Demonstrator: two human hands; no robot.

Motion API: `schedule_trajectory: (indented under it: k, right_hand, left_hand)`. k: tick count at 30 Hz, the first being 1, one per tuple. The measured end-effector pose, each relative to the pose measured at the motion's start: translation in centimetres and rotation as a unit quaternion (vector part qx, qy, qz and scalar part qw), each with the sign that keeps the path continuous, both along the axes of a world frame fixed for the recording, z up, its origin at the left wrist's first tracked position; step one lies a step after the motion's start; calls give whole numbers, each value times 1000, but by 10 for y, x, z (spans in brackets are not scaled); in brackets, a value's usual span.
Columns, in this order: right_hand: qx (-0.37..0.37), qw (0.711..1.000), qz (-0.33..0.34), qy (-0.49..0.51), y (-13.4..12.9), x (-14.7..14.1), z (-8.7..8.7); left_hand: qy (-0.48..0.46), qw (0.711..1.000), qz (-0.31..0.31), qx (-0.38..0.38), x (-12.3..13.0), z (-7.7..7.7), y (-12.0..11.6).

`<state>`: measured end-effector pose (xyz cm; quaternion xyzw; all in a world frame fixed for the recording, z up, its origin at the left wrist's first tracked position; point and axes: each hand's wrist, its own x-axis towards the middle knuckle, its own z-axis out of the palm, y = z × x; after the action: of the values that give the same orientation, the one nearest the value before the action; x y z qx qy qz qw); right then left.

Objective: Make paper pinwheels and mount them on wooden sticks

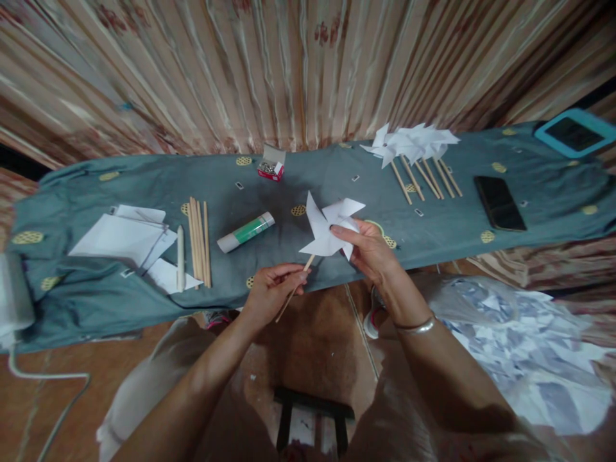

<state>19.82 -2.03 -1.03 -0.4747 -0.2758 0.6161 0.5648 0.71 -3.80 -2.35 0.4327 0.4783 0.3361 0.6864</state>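
A white paper pinwheel [320, 234] is held up over the front edge of the cloth-covered table. My right hand [370, 250] grips it, the thumb pressed at its centre and the fingers behind the paper. My left hand [274, 289] is closed around the thin wooden stick [289, 301] that slants down from the pinwheel. Just left of it on the cloth lies a white and green glue stick [246, 232]. Several bare wooden sticks [199, 244] lie farther left, next to a slim white rod [180, 260] that rests on cut paper pieces [120, 237].
At the back stands an open red box of small metal pins [271, 168]. Several pinwheels on sticks [414, 144] lie at the back right, near a black phone [500, 203] and a blue-framed device [577, 133]. A bag of paper scraps [524, 346] sits at the lower right.
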Motion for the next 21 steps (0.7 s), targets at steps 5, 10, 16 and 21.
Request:
schedule_trajectory:
  k: [5,10,16,21]
  right_hand:
    - [3,1000,-10,11,3,-2,-2]
    - [-10,999,-28,18,10,-5,-6]
    - [-32,998,-43,32,22,-4,-11]
    - [-57,995,-54,59,30,-3,-12]
  left_hand:
    - [11,999,14,44,-1,-3,2]
    - [59,989,34,131,-2,-5,12]
    - [120,974,35,189,-1,-5,27]
    - [160,956,29,243,-1,-7,35]
